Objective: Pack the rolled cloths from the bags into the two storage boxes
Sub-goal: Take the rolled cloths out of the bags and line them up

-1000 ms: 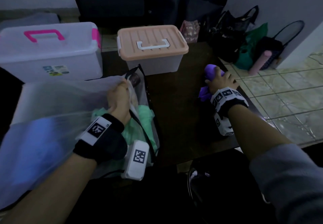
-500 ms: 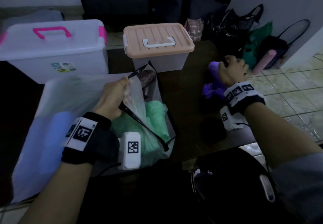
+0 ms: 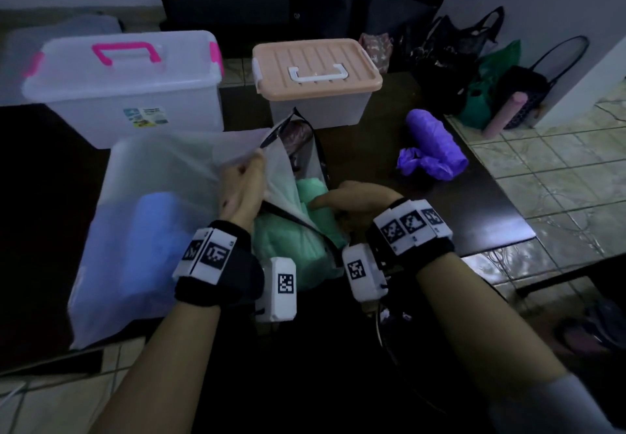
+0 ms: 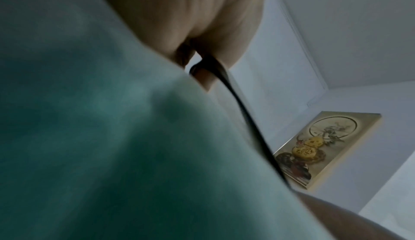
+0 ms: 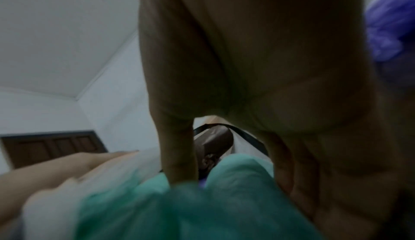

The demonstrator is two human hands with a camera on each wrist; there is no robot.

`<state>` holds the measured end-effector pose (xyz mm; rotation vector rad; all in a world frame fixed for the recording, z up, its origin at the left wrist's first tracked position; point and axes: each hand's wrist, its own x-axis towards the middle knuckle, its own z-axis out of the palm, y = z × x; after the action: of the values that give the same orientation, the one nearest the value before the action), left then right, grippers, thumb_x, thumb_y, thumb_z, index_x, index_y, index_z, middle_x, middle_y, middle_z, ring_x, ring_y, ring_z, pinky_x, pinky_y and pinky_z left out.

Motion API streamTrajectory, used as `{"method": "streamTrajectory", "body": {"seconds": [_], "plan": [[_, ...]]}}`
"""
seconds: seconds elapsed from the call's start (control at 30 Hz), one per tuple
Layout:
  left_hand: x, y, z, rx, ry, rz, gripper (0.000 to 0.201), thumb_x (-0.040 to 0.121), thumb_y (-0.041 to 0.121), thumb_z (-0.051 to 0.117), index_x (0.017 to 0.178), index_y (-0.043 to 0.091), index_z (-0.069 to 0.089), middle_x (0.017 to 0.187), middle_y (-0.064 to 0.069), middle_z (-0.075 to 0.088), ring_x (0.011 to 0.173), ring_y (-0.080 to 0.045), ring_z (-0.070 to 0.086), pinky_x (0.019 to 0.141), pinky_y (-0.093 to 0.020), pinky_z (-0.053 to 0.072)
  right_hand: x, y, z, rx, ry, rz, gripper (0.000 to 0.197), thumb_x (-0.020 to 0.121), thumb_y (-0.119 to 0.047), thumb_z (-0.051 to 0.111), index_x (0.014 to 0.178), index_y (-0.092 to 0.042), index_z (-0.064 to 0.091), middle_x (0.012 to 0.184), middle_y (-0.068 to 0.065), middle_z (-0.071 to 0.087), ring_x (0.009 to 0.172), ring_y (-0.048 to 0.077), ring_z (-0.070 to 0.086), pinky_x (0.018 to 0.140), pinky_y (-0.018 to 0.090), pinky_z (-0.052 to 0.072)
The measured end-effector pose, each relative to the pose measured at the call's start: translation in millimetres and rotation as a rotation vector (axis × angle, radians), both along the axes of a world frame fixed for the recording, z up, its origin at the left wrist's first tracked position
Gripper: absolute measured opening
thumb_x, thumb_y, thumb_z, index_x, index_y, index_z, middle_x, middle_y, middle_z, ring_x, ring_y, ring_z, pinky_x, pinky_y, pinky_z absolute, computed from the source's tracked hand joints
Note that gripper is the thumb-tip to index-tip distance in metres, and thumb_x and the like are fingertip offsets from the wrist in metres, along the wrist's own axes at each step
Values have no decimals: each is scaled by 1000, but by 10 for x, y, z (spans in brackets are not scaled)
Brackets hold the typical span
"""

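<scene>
Now both hands are at the bag

Here the left hand (image 3: 242,186) pinches the rim of the clear bag (image 3: 162,169) and holds it up. The right hand (image 3: 352,203) reaches in with its fingers curled round the green cloth (image 3: 315,220). A purple cloth (image 3: 433,146) lies on the table (image 3: 389,176), near the peach-lid box (image 3: 316,74) and pink-handle box (image 3: 128,78)

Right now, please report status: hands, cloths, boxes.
Left hand grips bag edge. Right hand on green cloth, grip unclear. Purple roll on table. Both boxes lidded.
</scene>
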<state>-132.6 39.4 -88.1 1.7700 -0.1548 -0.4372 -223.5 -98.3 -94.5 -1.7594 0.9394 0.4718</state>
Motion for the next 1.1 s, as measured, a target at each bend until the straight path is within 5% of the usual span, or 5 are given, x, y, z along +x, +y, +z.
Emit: {"method": "streamTrajectory", "body": {"seconds": [0.33,0.47,0.63,0.8,1.1], "plan": [[-5,-37,38,18,-16,28,31,90,28,48,92,3,67,104,-21,66,92,-32,60,88,-41,46,-148,189,25,61,-255,-229,22,82,-14,68,96,2,61,72,6,63,50,11,63,41,15,45],[9,-28,-4,26,-16,40,28,86,27,51,61,16,56,80,-9,60,78,-23,55,86,-45,48,-179,129,-16,116,-578,-602,27,83,-8,66,105,6,59,93,17,66,74,24,64,79,40,55],[24,-26,-41,7,-27,44,29,86,28,51,59,17,53,71,-6,56,76,-22,53,76,-39,46,-445,-244,278,-254,-861,-771,28,87,-15,63,112,-9,54,101,6,61,91,20,61,81,35,51],[24,-41,-70,-4,-87,27,28,90,25,50,62,19,51,81,-10,56,78,-19,51,75,-34,42,-908,-652,255,-936,-448,-583,58,85,-25,60,137,-12,36,123,14,54,111,31,54,88,38,41],[20,-72,-127,13,-132,13,33,92,25,49,60,17,50,61,0,47,65,-19,44,67,-28,35,-1168,-790,-434,-1101,221,-412,63,92,-21,52,146,-20,20,133,17,40,119,37,42,93,50,35]]}}
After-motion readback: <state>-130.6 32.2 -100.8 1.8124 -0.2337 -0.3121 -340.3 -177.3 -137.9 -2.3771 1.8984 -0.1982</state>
